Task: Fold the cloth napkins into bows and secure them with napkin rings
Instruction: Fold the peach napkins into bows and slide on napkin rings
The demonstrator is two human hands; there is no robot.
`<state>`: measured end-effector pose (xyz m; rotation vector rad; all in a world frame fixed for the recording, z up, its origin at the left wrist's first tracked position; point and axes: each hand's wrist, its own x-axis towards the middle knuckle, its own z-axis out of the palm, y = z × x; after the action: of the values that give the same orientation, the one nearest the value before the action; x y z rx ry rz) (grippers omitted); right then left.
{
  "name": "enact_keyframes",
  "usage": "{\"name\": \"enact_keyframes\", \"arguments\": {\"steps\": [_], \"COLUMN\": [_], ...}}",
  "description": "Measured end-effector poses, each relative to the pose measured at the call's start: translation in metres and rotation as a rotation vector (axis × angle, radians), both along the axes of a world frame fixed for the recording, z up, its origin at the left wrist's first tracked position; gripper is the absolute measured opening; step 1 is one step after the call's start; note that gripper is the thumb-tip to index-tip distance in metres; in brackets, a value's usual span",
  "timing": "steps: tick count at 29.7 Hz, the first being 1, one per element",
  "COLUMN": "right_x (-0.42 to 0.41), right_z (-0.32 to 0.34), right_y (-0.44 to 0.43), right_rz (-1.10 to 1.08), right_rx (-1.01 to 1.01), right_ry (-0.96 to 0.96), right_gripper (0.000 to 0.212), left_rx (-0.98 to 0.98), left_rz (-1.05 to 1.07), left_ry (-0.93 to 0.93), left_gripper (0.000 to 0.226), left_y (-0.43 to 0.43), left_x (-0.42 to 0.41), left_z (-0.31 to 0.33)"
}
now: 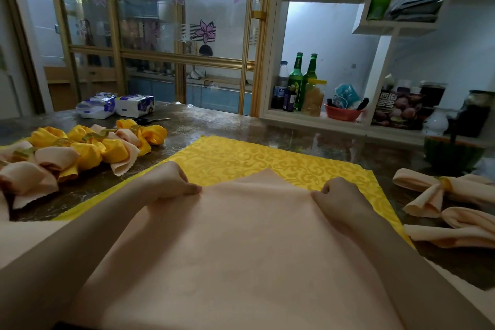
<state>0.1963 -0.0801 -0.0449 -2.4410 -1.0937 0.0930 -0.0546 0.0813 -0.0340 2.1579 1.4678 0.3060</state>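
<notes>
A peach napkin (249, 236) lies spread in front of me on top of a yellow patterned napkin (267, 158). My left hand (171, 182) pinches the peach napkin's far left edge with curled fingers. At the far right edge my right hand (337, 195) grips the same cloth. Between the two hands the far edge rises in a low peak. Finished bows in yellow and peach (80, 147), each with a gold ring, are heaped at the left. Peach bows (439, 195) lie at the right, one with a gold ring (446, 183).
Two tissue packs (115, 106) and scissors (152, 120) lie at the table's far left. A white shelf unit (375, 120) with green bottles (302, 80), a red bowl and jars stands behind the table at right. A dark green basket (452, 155) sits by the right bows.
</notes>
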Motion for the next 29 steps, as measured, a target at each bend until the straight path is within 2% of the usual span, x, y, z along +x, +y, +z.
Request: {"name": "enact_keyframes", "arguments": {"steps": [3, 9, 17, 21, 25, 29], "right_x": [-0.001, -0.003, -0.006, -0.004, -0.005, -0.001], "right_z": [0.001, -0.001, -0.003, -0.003, -0.004, -0.004], "right_y": [-0.001, 0.001, 0.000, 0.002, 0.004, 0.008], "right_rz": [0.019, 0.066, 0.157, 0.161, 0.158, 0.147], "right_rx": [0.023, 0.055, 0.193, 0.217, 0.207, 0.217], "right_ry": [0.047, 0.080, 0.128, 0.153, 0.182, 0.248], "right_gripper": [0.025, 0.012, 0.014, 0.015, 0.009, 0.012], "left_rx": [-0.014, 0.062, 0.121, 0.065, 0.057, 0.077], "left_rz": [-0.013, -0.122, -0.169, -0.180, -0.207, -0.211], "left_ry": [-0.040, -0.088, -0.179, -0.302, -0.337, -0.354], "left_gripper": [0.032, 0.013, 0.016, 0.021, 0.017, 0.012], "left_y": [0.000, -0.006, -0.015, -0.013, -0.013, -0.009], "left_x": [0.002, 0.013, 0.040, 0.061, 0.078, 0.096], "left_z": [0.000, -0.003, -0.004, -0.003, 0.001, -0.006]}}
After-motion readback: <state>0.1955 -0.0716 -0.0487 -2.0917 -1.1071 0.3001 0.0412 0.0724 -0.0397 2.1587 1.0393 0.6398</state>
